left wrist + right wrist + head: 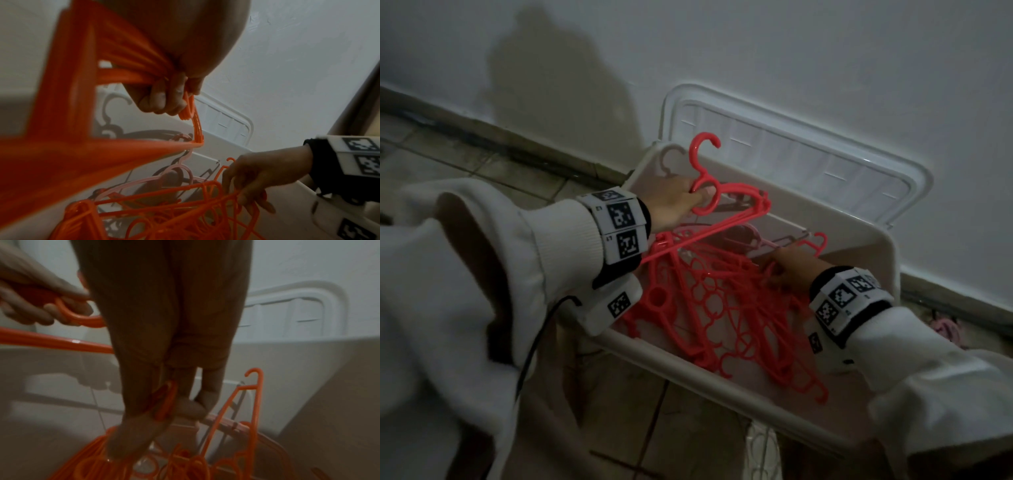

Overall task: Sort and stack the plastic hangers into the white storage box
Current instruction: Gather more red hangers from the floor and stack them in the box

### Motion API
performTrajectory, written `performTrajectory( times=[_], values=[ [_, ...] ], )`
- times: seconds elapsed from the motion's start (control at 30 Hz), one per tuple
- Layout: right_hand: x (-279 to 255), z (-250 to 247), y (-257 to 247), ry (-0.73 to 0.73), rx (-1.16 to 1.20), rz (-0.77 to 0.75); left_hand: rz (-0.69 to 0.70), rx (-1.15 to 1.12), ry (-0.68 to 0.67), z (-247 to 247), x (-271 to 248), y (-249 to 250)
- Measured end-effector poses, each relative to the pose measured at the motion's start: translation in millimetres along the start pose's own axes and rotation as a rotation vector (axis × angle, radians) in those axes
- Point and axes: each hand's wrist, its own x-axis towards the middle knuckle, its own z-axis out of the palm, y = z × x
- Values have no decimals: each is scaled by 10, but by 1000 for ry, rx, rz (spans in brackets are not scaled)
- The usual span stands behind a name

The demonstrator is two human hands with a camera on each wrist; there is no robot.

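Note:
The white storage box (654, 358) stands on the floor and holds a tangled pile of orange-red hangers (722, 308) plus pale pink hangers (753, 240) at its back. My left hand (681, 202) grips a bundle of orange-red hangers (739, 209) by their necks above the box's left end, hooks pointing up. In the left wrist view its fingers (162, 99) curl round that bundle (61, 146). My right hand (787, 270) reaches down into the pile. In the right wrist view it (179, 407) pinches an orange hanger loop (166, 399).
The box's clear lid (808, 161) leans on the white wall behind it. Tiled floor lies to the left and front. A small pink thing (945, 327) lies on the floor right of the box. A black cable (534, 349) hangs from my left sleeve.

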Motion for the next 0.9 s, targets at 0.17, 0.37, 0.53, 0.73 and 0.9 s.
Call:
performTrajectory(
  times=[0.17,0.37,0.53,0.73,0.9],
  values=[
    [-39,-176,109,272,225,-90,-10,-18,68,-27,21,30],
    [-198,-327,229,411,322,-37,-52,-49,91,-85,39,59],
    [-329,-400,311,330,424,-1,-35,1,131,-144,45,21],
    [-446,-490,352,388,360,99,-26,79,122,-129,14,66],
    [-449,-393,327,286,132,183,-18,115,99,-101,49,22]
  ],
)
